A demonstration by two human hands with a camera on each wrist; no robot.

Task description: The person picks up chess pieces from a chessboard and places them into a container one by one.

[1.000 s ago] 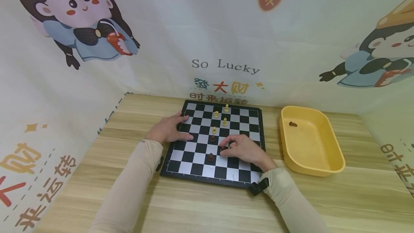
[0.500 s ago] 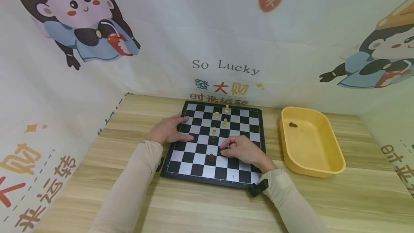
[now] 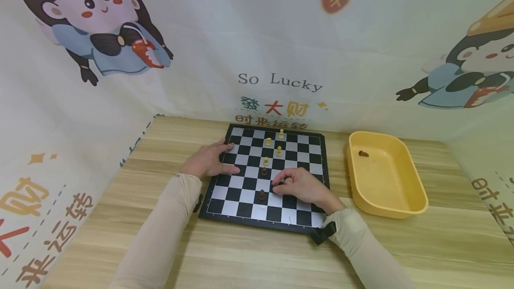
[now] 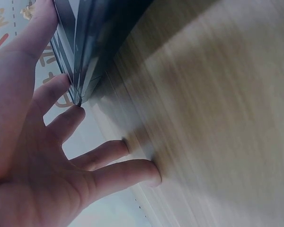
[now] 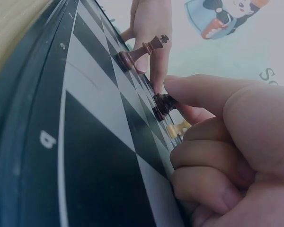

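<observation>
A black-and-white chessboard [image 3: 250, 211] lies on the wooden table. My left hand [image 3: 206, 159] rests at its left edge with fingers spread, thumb and index over the board; in the left wrist view two fingertips [image 4: 149, 172] reach the tabletop. Over the board's right half, my right hand [image 3: 303, 185] pinches a dark chess piece [image 5: 164, 105] between thumb and index finger; its top is hidden. A dark king [image 5: 137, 53] stands to the left of that hand. Another dark piece [image 3: 263, 171] stands beyond, just in front of a pale yellow piece [image 3: 266, 161].
Further pale pieces [image 3: 279, 150] stand toward the board's far side. A yellow tray [image 3: 417, 204] sits to the right, with a brown chess piece [image 3: 363, 154] lying inside. Behind the table hangs a printed white cloth [image 3: 201, 57].
Hardly anything differs: both hands keep their places, and the standing chess pieces are where they were. The dark piece at the right fingertips is less visible in the head view.
</observation>
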